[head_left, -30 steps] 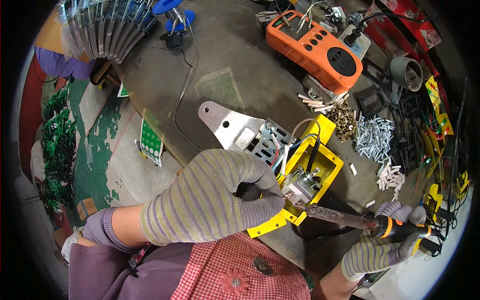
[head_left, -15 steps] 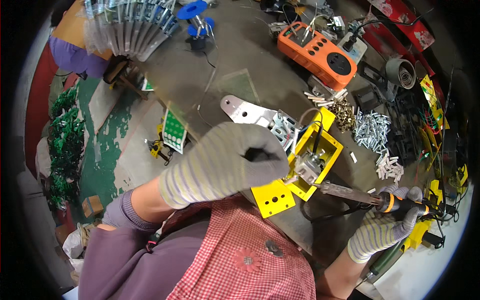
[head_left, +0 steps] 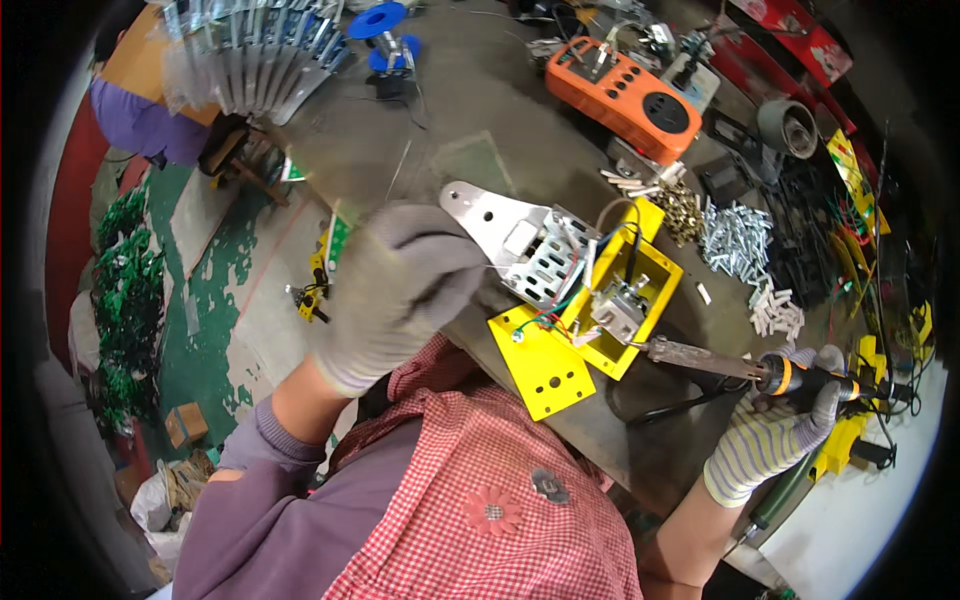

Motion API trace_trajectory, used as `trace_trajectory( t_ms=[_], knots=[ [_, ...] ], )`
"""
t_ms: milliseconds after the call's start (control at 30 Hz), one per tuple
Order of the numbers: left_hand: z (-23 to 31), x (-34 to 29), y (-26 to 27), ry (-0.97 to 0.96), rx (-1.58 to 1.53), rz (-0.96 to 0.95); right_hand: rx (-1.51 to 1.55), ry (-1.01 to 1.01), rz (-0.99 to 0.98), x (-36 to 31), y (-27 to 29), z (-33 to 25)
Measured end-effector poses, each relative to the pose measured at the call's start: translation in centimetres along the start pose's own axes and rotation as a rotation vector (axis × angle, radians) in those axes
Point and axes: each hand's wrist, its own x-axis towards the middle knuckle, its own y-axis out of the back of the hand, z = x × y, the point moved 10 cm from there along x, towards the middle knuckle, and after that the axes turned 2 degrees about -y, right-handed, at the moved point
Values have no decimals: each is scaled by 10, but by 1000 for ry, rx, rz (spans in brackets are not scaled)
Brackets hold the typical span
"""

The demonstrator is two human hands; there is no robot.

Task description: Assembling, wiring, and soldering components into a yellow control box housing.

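Observation:
My right hand, in a striped glove, is closed round the dark handle of a soldering iron. The iron's tip reaches a small metal switch-like part in an open yellow box. Fingers pinched and slightly blurred, my left hand is left of the box, apart from it. A short bit of thin solder wire sticks out from its fingertips. Just beyond lies a silver metal plate with a slotted bracket. Red and green wires run over a flat yellow cover beside the box.
A blue spool stands at the far left of the table. An orange power unit lies at the back. Piles of screws, brass pieces and white tubes are right of the box. Wrapped metal strips fan out far left.
My left hand has drawn back left from the yellow box, uncovering the bracket and the coloured wires. My right hand keeps the soldering iron at the metal part.

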Motion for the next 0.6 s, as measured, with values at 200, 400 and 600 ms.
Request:
trace_trajectory(
  t_ms=[200, 400, 600],
  knots=[
    [31, 3, 5, 47, -184, -69, -17, -79, -98, -3, 2, -2],
    [64, 9, -21, -116, -156, -103, -42, -70, -43, -5, 3, 2],
    [59, 7, -25, -95, -206, -81, -87, -39, -1, -2, 6, 3]
  ],
)
